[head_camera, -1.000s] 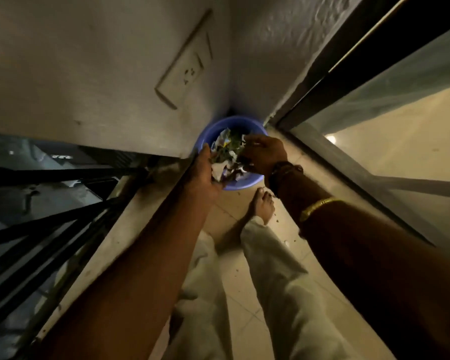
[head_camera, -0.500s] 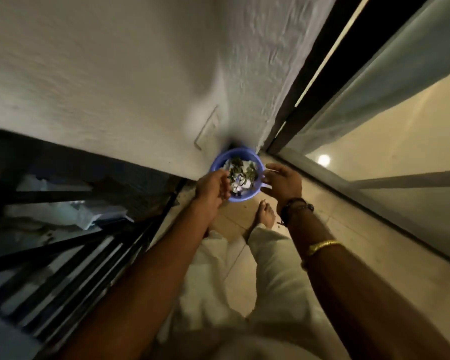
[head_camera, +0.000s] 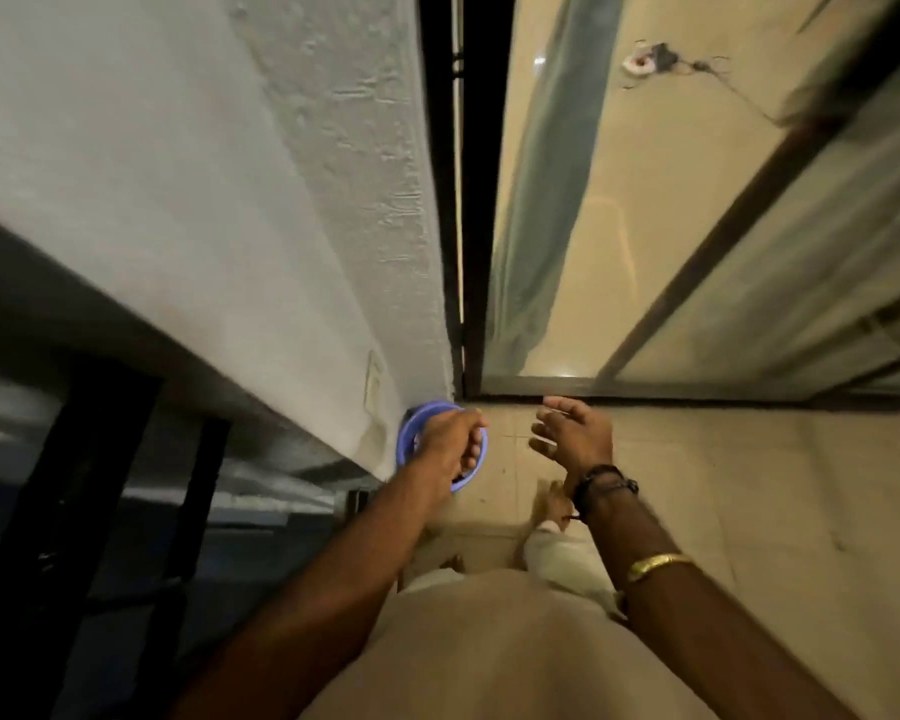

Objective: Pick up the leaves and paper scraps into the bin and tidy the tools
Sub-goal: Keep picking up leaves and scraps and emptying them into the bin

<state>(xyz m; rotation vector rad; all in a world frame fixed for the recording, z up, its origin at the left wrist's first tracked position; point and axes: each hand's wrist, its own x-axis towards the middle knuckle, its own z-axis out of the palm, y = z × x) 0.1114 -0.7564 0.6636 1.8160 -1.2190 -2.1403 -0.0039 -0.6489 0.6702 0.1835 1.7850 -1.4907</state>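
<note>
A small blue bin [head_camera: 405,440] stands on the tiled floor in the corner where the white wall meets the door frame. My left hand [head_camera: 450,445] hangs over the bin with its fingers loosely curled; nothing shows in it, and it hides the bin's contents. My right hand [head_camera: 572,433] is held to the right of the bin, above the floor, fingers spread and relaxed, empty. No leaves, paper scraps or tools are visible.
A rough white wall [head_camera: 230,226] with a socket plate [head_camera: 372,381] rises on the left. A black sliding door frame [head_camera: 463,252] and glass panels stand ahead. Dark railing bars [head_camera: 48,511] run along the left. My bare foot [head_camera: 554,504] rests on beige tiles [head_camera: 723,485].
Both hands have drawn back and up from the bin; they held scraps over it a second ago and now show none. The view has risen and the bin looks smaller.
</note>
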